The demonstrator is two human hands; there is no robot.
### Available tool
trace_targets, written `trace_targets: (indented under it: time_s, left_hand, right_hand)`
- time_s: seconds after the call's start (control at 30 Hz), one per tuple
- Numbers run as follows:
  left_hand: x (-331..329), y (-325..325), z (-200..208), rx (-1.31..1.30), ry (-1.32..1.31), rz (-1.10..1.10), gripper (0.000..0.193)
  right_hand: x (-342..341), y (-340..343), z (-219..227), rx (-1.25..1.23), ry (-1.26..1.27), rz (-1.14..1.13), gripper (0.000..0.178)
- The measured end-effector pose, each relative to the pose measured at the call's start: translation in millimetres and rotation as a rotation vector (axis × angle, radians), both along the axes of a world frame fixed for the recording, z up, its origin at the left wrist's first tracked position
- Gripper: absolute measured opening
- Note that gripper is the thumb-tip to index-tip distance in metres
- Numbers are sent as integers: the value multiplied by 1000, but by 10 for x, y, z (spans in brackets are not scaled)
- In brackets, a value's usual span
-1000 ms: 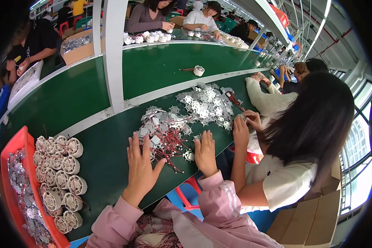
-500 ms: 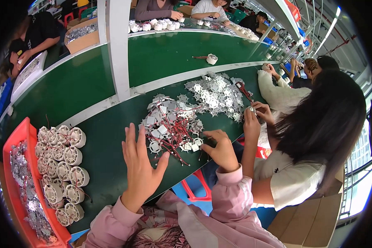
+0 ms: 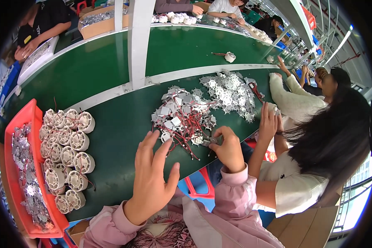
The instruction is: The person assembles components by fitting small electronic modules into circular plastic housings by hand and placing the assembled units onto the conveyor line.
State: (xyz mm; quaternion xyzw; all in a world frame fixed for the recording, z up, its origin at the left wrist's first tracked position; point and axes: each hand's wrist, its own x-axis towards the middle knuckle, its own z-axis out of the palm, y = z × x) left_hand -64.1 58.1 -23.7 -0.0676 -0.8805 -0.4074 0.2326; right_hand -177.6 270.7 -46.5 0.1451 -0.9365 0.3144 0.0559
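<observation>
My left hand (image 3: 153, 177) hovers over the near edge of the bench, fingers spread and holding nothing. At the pile's near right edge, my right hand (image 3: 229, 149) has thumb and forefinger closed on a small flat grey metal piece (image 3: 208, 141), partly hidden by the fingers. Just beyond both hands lies a heap of star-shaped metal plates (image 3: 177, 108) mixed with white square pieces and red-and-black wires (image 3: 191, 128). A second heap of bare silver star-shaped plates (image 3: 231, 93) spreads out behind it to the right.
To the left, round white plastic housings (image 3: 79, 141) with wires stand in rows beside a red bin (image 3: 18, 182) of metal parts. A co-worker (image 3: 318, 165) sits close on my right, hands raised. A white post (image 3: 138, 45) rises behind the bench; one housing (image 3: 230, 57) lies beyond the rail.
The whole view has shifted, moving the bench items right. My right thumb and forefinger have closed on the grey piece. My left hand stays spread, now lower in view.
</observation>
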Motion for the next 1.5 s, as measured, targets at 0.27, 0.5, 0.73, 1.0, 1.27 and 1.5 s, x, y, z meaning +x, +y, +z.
trace_targets:
  time_s: [0.27, 0.5, 0.73, 1.0, 1.27, 1.5]
  left_hand:
    - [22, 87, -58, 215, -73, -231, 38]
    - [-159, 351, -70, 478, -26, -257, 37]
    - [-48, 125, 155, 480, 1, -358, 35]
    - [387, -225, 349, 631, -424, -278, 16]
    - [711, -652, 163, 935, -695, -321, 10]
    - [717, -689, 125, 640, -554, -324, 9]
  right_hand:
    - [97, 30, 17, -682, -71, -161, 26]
    - [298, -137, 270, -1272, -104, -138, 30]
    - [708, -538, 632, -1326, -527, 265, 28]
    - [798, -657, 619, -1354, -830, 455, 26]
    - [159, -683, 875, -330, 15, 503, 23]
    - [-1999, -389, 520, 246, -198, 422, 36]
